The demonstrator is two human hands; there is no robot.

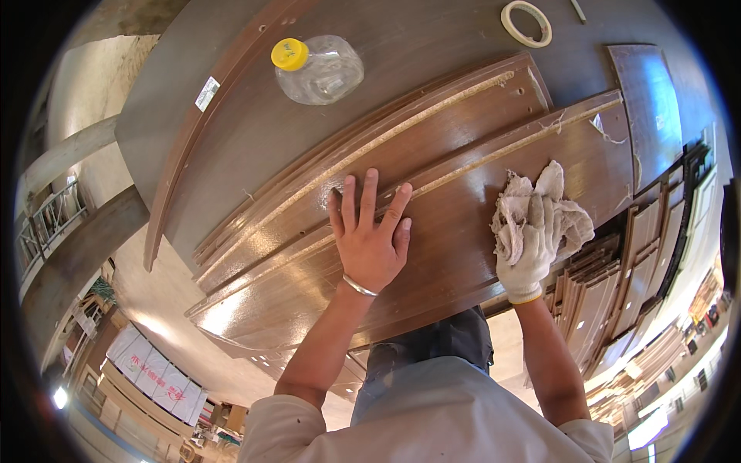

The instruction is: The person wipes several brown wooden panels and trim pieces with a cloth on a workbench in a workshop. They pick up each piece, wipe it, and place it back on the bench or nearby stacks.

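My bare left hand [372, 243] lies with fingers spread across the edges of two overlapping brown panels, a bangle on its wrist. Under it, the nearer glossy brown panel [455, 224] has a raw pale strip along its far edge. Behind this one, another brown panel [463, 119] shows a similar rough strip and small holes. My right hand [534, 243], in a white knit glove, presses a crumpled greyish rag [570, 220] onto the right part of the nearer panel. The glove's fingers are partly hidden by the cloth.
On the grey table [432, 38] lie a clear plastic bottle [328, 71] with a yellow cap, a tape roll [526, 23] and a long narrow brown strip [189, 127]. A smaller brown board [647, 108] sits at far right. Stacked panels [602, 301] stand below on the right.
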